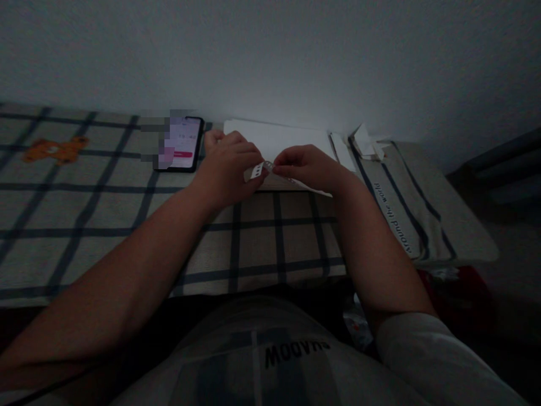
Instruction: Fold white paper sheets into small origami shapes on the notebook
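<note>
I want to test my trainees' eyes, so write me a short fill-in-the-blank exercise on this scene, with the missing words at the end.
1. The left hand and the right hand have a small ____ strip with dark marks at their fingertips.
2. The smartphone lies to the ____ of the left hand.
3. The flat bear-shaped item is coloured ____.
4. The lettering on the tablecloth reads "Around the ____".

Missing words: white; left; orange; world.

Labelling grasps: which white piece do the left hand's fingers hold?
The small dark-spotted strip; the large flat sheet lies behind it, the crumpled piece apart at far right.
</note>
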A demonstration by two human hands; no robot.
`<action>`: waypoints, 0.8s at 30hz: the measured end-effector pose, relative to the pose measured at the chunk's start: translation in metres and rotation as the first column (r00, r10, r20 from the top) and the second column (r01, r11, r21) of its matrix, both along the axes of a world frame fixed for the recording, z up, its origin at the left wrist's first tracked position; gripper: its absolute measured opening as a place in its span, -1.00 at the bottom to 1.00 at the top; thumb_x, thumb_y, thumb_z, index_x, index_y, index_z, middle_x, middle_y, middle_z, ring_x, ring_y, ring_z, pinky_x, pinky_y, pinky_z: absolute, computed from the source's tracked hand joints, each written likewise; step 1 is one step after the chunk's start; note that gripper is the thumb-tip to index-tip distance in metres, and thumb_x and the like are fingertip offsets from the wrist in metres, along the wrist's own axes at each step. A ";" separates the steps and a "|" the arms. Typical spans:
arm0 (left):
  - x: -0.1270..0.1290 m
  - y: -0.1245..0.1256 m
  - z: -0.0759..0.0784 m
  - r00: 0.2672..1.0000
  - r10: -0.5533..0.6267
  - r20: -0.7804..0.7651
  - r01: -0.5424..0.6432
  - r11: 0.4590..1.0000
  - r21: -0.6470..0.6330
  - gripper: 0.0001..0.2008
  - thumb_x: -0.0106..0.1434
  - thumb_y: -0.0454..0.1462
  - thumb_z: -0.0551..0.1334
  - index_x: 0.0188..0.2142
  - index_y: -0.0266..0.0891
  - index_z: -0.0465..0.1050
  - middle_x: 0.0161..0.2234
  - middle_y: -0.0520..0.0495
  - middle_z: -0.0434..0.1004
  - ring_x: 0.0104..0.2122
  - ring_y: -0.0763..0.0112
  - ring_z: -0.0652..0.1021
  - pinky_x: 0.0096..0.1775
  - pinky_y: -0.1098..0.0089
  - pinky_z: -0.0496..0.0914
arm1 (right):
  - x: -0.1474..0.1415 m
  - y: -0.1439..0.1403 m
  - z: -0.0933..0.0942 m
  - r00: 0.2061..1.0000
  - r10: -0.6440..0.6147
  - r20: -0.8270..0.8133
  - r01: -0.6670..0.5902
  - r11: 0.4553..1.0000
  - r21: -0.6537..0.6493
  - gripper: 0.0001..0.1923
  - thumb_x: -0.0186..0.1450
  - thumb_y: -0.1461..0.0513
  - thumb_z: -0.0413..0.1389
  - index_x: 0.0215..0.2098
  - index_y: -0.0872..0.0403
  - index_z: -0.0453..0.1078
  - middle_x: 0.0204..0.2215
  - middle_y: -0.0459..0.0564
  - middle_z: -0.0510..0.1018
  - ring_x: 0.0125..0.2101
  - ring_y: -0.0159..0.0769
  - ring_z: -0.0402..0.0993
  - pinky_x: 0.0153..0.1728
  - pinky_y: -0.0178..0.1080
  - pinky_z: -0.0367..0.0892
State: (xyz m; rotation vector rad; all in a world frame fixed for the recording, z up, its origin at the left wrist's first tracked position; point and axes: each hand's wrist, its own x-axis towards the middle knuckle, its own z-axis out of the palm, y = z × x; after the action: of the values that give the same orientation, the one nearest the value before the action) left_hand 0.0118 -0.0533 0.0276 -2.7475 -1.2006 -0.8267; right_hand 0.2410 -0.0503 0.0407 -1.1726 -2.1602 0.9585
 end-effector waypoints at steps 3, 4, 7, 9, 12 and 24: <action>0.000 0.000 -0.002 0.999 -0.031 0.021 0.030 0.999 0.041 -0.83 0.34 -0.11 0.21 -0.22 -0.02 0.58 -0.16 -0.05 0.67 0.00 -0.02 0.52 0.15 -0.13 0.14 | -0.002 0.000 -0.001 1.000 -0.001 0.004 0.001 1.000 0.009 -0.74 0.33 0.06 0.20 -0.26 0.11 0.52 -0.41 -0.06 0.52 -0.36 -0.34 0.33 -0.28 -0.21 0.24; 0.001 0.000 -0.002 0.999 -0.042 0.024 0.041 0.998 0.046 -0.84 0.34 -0.11 0.22 -0.22 -0.01 0.59 -0.17 -0.04 0.67 -0.01 -0.01 0.52 0.15 -0.13 0.15 | -0.002 0.001 -0.001 1.000 0.001 0.006 -0.001 1.000 0.013 -0.73 0.33 0.06 0.20 -0.26 0.12 0.52 -0.40 -0.06 0.53 -0.35 -0.34 0.33 -0.28 -0.21 0.24; 0.002 0.000 -0.003 0.998 -0.050 0.028 0.049 0.998 0.040 -0.83 0.36 -0.12 0.22 -0.23 -0.01 0.61 -0.19 -0.05 0.68 -0.04 0.00 0.54 0.13 -0.14 0.17 | -0.002 0.001 0.000 1.000 0.004 0.008 -0.005 1.000 0.030 -0.70 0.33 0.04 0.19 -0.26 0.12 0.52 -0.39 -0.05 0.54 -0.32 -0.33 0.34 -0.26 -0.21 0.25; 0.002 0.001 -0.003 0.999 -0.045 0.030 0.044 0.998 0.036 -0.82 0.38 -0.13 0.21 -0.22 -0.01 0.61 -0.19 -0.06 0.69 -0.04 0.01 0.54 0.11 -0.13 0.18 | -0.002 0.001 0.000 1.000 0.001 0.005 -0.001 0.999 0.033 -0.69 0.34 0.03 0.19 -0.25 0.12 0.53 -0.39 -0.05 0.53 -0.32 -0.33 0.34 -0.26 -0.22 0.25; 0.002 0.000 -0.001 0.998 -0.051 0.023 0.050 0.999 0.022 -0.81 0.40 -0.13 0.20 -0.21 -0.02 0.61 -0.16 -0.06 0.70 -0.04 0.03 0.54 0.11 -0.11 0.18 | -0.001 0.001 -0.001 1.000 0.014 -0.026 -0.013 1.000 0.026 -0.67 0.31 0.00 0.22 -0.24 0.11 0.53 -0.37 -0.05 0.55 -0.31 -0.32 0.36 -0.25 -0.21 0.26; 0.002 0.002 0.001 0.999 -0.050 0.007 0.050 0.999 -0.014 -0.79 0.37 -0.16 0.18 -0.27 -0.10 0.58 -0.22 -0.04 0.69 -0.08 0.07 0.52 0.05 -0.08 0.17 | -0.002 0.001 0.003 0.996 0.066 -0.066 -0.062 0.996 0.062 -0.61 0.29 -0.06 0.21 -0.28 0.11 0.50 -0.34 -0.01 0.57 -0.28 -0.29 0.36 -0.21 -0.19 0.27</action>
State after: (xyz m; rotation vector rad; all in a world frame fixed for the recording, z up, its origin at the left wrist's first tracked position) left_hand 0.0134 -0.0515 0.0286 -2.7990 -1.1482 -0.8359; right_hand 0.2389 -0.0493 0.0436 -1.0331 -2.1685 0.9405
